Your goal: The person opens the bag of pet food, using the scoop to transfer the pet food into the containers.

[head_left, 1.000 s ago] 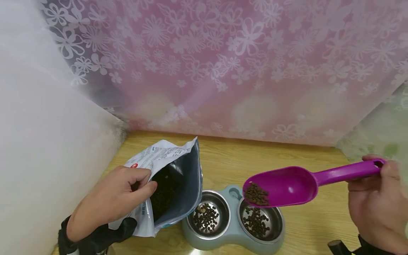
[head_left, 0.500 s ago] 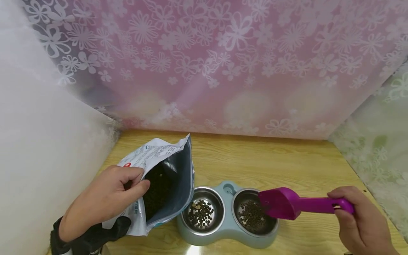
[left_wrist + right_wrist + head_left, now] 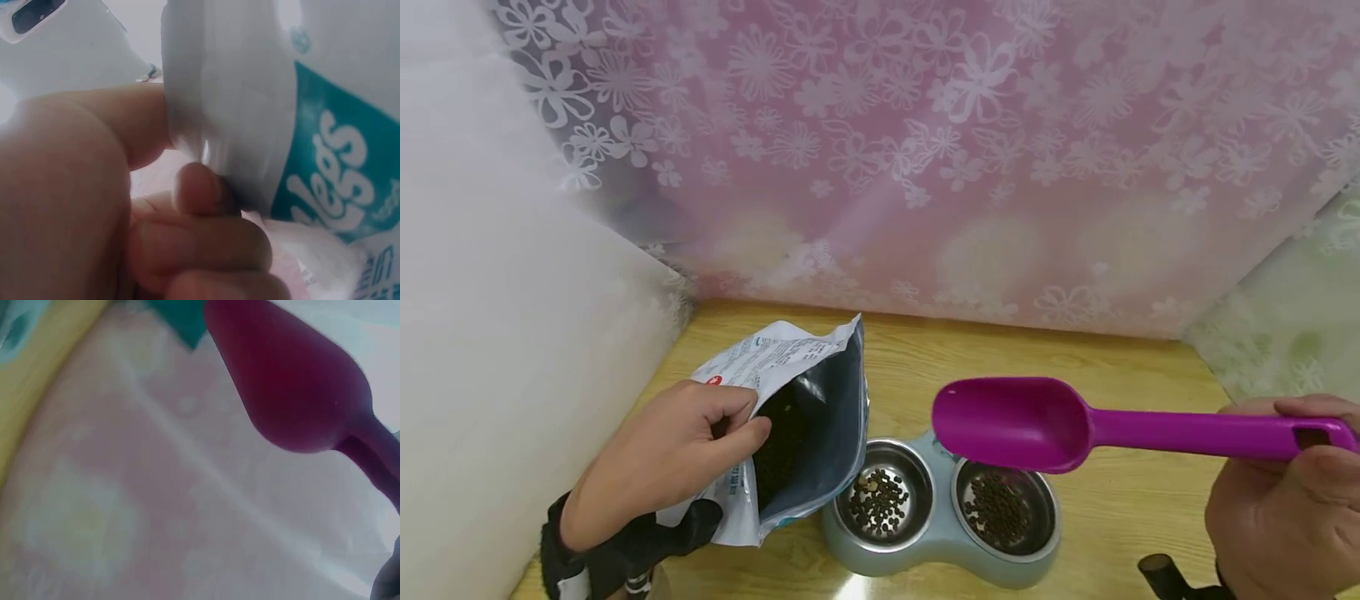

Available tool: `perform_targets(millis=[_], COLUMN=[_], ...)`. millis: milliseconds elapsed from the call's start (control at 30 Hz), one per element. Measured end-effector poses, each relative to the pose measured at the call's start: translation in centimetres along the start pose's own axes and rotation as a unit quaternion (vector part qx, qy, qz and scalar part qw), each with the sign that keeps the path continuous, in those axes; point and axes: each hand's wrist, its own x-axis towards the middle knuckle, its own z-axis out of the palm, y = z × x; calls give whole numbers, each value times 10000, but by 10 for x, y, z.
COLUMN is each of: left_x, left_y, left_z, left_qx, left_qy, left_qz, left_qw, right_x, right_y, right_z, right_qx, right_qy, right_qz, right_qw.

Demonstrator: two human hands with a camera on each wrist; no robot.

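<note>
My left hand (image 3: 662, 454) pinches the edge of an opened white bag (image 3: 752, 367), whose dark mouth faces right and shows brown kibble (image 3: 778, 442) inside. In the left wrist view the thumb and fingers grip the bag (image 3: 231, 94), which has a teal printed patch. At the right, my right hand (image 3: 1288, 500) holds the handle of a magenta scoop (image 3: 1011, 423), its bowl bare inside. The scoop hangs above the far rim of the right steel bowl (image 3: 1052, 533), where kibble (image 3: 996, 508) lies heaped. A scattering of kibble (image 3: 877, 502) lies in the left steel bowl (image 3: 925, 475).
Both bowls sit in one pale blue-grey double stand (image 3: 943, 550) on a wooden surface (image 3: 1120, 367). Behind it hangs a pink flowered sheet (image 3: 880, 167). A white sheet (image 3: 535, 292) borders the left side, a greenish flowered one (image 3: 1285, 333) the right.
The right hand tipped the scoop into the right bowl, then raised and levelled it. Kibble from the scoop is now in that bowl. The left hand keeps its hold on the bag.
</note>
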Motion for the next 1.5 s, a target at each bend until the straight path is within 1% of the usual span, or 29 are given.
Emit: perform_targets(millis=[33,67,100,167,233,267,333,367,433,467,500,567,600,633,667,700,733,767,800,833,867,933,1000,1133,1200,1267,1367,1467,1500], left_x=[0,0,0,0,-1,-1,-2,-2,-2,-1,-1,2,3,4,5,6,7,7,8,8,7,6,5,2,2,1,2,2,3], left_y=[0,0,0,0,-1,-2,-2,-2,-2,-3,-3,-2,-2,-1,-1,-1,-1,-1,-1,-1,-1,-2,-4,-4,-3,-4,-3,-3,-3], left_z=[-1,-1,-2,-3,-3,-3,-3,-3,-3,-4,-4,-2,-1,-1,-1,-1,-1,-1,-2,-2,-2,-3,-3,-2,-2,-2,-2,-2,-3], left_qx=[17,31,39,19,21,16,-27,-49,-143,-189,-229,-307,-338,-359,-368,-379,-383,-403,-383,-348,-326,-274,-240,-298,-291,-281,-238,-217,-207], left_qy=[-7,-3,16,57,91,105,114,107,82,68,45,-53,-97,-135,-163,-184,-194,-205,-192,-175,-167,-147,-119,-67,-47,-39,-36,-23,-21], left_qz=[-39,-86,-114,-163,-171,-160,-87,-49,37,64,91,134,152,148,162,179,197,210,223,225,225,191,161,126,97,72,98,124,138], left_qw=[10000,10000,9999,9998,9998,9998,9999,9999,9999,9998,9997,9994,9993,9992,9991,9990,9989,9988,9988,9990,9991,9993,9995,9995,9995,9996,9997,9997,9997], right_x=[-3,-8,-14,-28,-44,-52,-63,-67,-74,-78,-82,-91,-95,-99,-101,-103,-104,-105,-105,-105,-105,-104,-103,-101,-100,-99,-96,-94,-93], right_y=[6,13,20,36,52,60,72,77,84,87,88,91,91,91,92,93,94,95,97,99,101,105,110,112,112,112,111,110,110], right_z=[8,16,25,44,62,71,85,92,102,105,108,108,107,106,104,102,101,99,97,96,95,93,91,89,89,89,90,88,87], right_qx=[160,346,546,848,896,868,405,45,-811,-1250,-1730,-2515,-2867,-3115,-3279,-3383,-3397,-3376,-3331,-3207,-3010,-2682,-2392,-1794,-1457,-1168,-1046,-1019,-1015], right_qy=[249,365,371,-11,-680,-1163,-2152,-2573,-3469,-3867,-4255,-4954,-5224,-5404,-5502,-5532,-5461,-5314,-5160,-5007,-4861,-4659,-4531,-4193,-3878,-3588,-3300,-3062,-2972], right_qz=[-165,-308,-453,-707,-988,-1088,-1136,-1247,-1203,-1014,-732,4,476,953,1383,1722,2007,2221,2353,2473,2602,2739,2863,3341,3720,3987,4140,4093,4042], right_qw=[9994,9983,9968,9939,9887,9834,9691,9582,9266,9081,8852,8315,8016,7758,7554,7416,7390,7445,7532,7651,7781,7975,8096,8248,8307,8358,8419,8534,8590])
